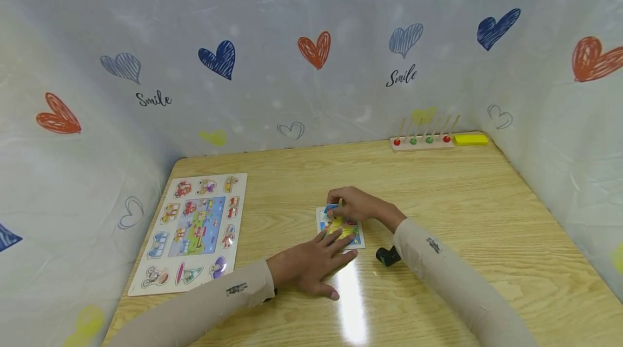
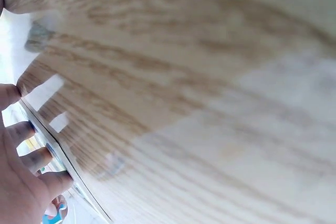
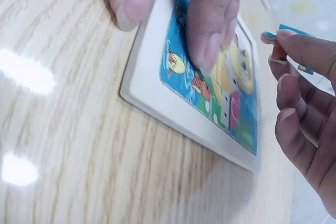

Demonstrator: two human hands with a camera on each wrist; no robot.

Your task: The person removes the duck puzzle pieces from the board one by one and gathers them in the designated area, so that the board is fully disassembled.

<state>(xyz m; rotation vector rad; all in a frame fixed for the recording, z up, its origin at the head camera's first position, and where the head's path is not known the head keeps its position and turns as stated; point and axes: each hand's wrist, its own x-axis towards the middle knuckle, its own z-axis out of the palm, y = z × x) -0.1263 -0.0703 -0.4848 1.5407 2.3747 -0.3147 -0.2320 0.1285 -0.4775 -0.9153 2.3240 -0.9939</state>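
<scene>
A small picture puzzle in a white frame (image 3: 149, 90) lies on the table, printed with blue water, fish and a yellow figure. My left hand (image 1: 313, 263) rests over its near left part with fingers spread and straight, the fingertips pressing on the picture. My right hand (image 1: 357, 204) is over the far side of the puzzle, pinching a jigsaw piece (image 3: 281, 51) between thumb and fingers. Blue and orange show on that piece, and in the right wrist view it is held up off the board. Both hands cover much of the picture.
A larger peg puzzle board (image 1: 163, 277) with vehicle pieces lies on the left. At the back right stand a wooden bead rack (image 1: 421, 144) with upright sticks and a yellow block (image 1: 470, 140). A black object (image 1: 386, 256) shows beside the right sleeve. Printed curtains surround the table.
</scene>
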